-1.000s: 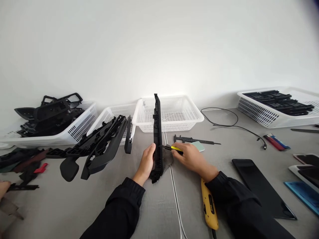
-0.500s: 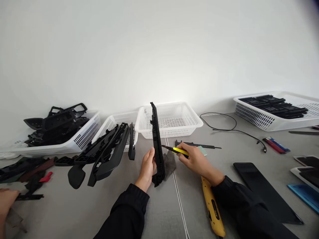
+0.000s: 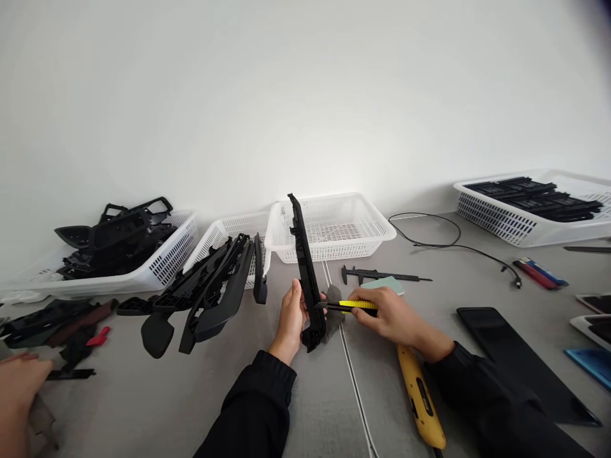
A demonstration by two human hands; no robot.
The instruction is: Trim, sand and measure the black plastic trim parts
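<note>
A long black plastic trim part (image 3: 305, 267) stands almost upright in my left hand (image 3: 289, 321), whose fingers are closed round its lower half. My right hand (image 3: 389, 315) grips a yellow-and-black utility knife (image 3: 356, 306). Its blade end points left and meets the lower part of the trim piece; whether it cuts in cannot be made out. Behind the knife, a crumpled grey cloth-like piece (image 3: 333, 297) lies partly hidden. A yellow power tool (image 3: 420, 397) rests on the table just below my right wrist.
White baskets (image 3: 329, 251) line the wall, some with black parts. Black trim pieces (image 3: 222, 312) stick out at left centre. Dark calipers (image 3: 382, 275), a black cable (image 3: 458, 238) and a black flat panel (image 3: 518, 362) lie rightward. Another person's hand (image 3: 23, 381) is at far left.
The knife in my right hand has moved down along the trim part, from about mid-length to nearer its lower end. The trim part now leans a little more. The whole view has shifted slightly.
</note>
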